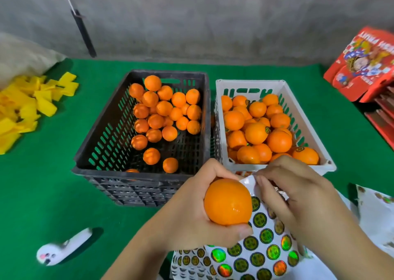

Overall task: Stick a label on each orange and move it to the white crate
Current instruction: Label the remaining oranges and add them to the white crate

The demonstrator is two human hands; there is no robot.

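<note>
With the left hand [191, 211] clasping the orange [228, 202] over the label sheet [251, 256], near the white crate [285, 88], the right hand [298, 194] pinches at the sheet's upper edge and should peel one label cleanly, then press it flat.

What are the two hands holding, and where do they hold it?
The left hand grips an orange round its sides. The right hand pinches the top edge of the sticker sheet.
</note>
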